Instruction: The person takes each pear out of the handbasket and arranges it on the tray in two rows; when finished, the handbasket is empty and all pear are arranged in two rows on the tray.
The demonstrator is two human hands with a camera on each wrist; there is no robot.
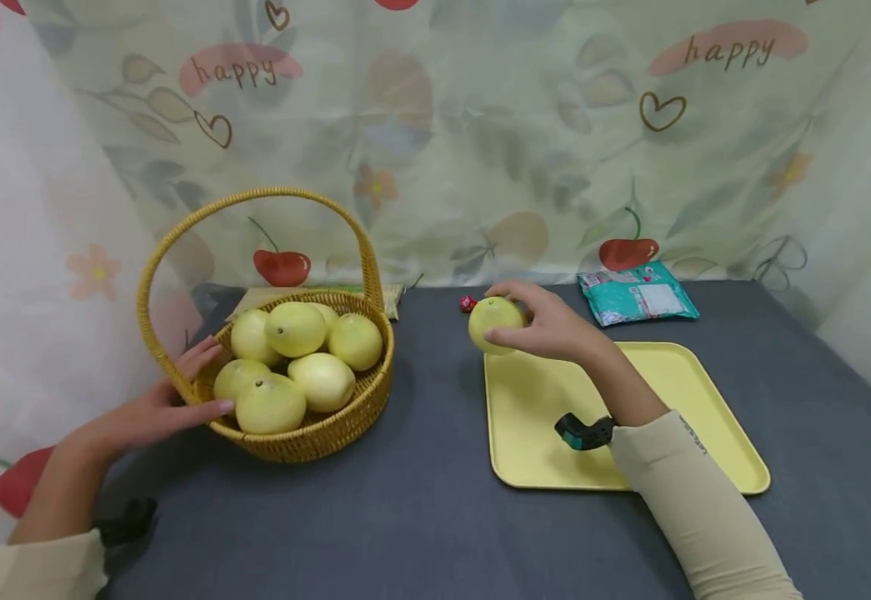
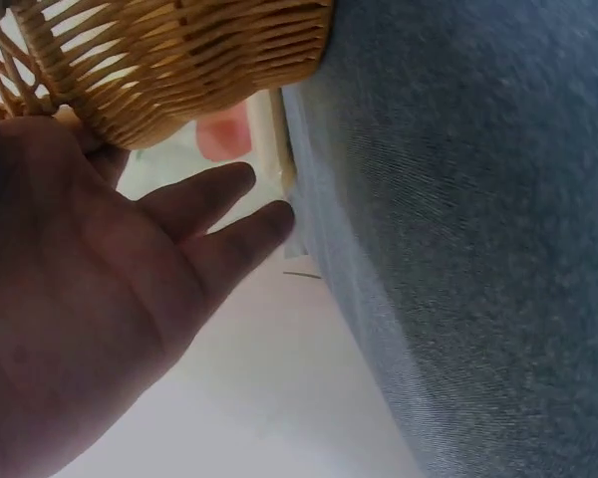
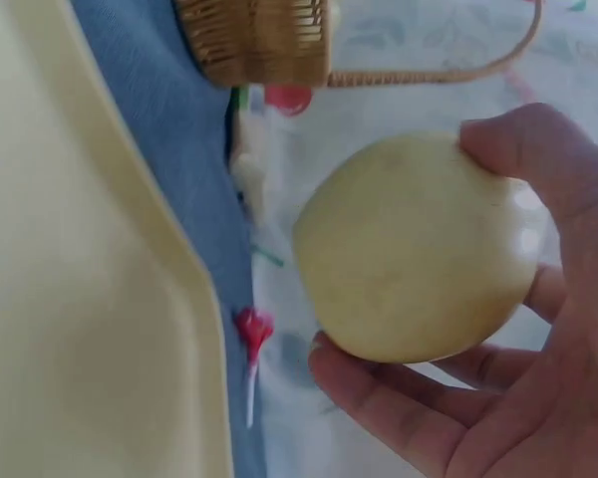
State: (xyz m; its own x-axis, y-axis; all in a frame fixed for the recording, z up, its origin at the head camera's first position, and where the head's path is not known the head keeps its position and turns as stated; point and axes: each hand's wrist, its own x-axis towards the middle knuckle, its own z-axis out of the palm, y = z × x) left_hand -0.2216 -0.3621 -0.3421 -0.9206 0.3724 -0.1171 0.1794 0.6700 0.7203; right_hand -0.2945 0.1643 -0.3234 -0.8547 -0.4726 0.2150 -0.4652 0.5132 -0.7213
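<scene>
My right hand (image 1: 548, 321) holds a round, pale yellow-green melon (image 1: 495, 323) over the far left corner of a yellow tray (image 1: 675, 367). In the right wrist view, the thumb lies on one side of the fruit and the fingers on the other. My left hand (image 1: 165, 408) is at the left side of a wicker basket (image 1: 360, 412), its thumb reaching over the rim. The left wrist view has its fingers (image 2: 239, 239) extended beside the woven wall. Several similar melons (image 1: 322, 382) fill the basket, whose tall handle arches above them.
A red-wrapped lollipop (image 3: 251, 329) lies beyond the tray. At the back right is a teal packet (image 1: 638, 293). Behind the basket rests a flat pale packet (image 1: 392, 300). A printed curtain (image 1: 465, 167) hangs along the back of the dark grey tabletop (image 1: 405, 517).
</scene>
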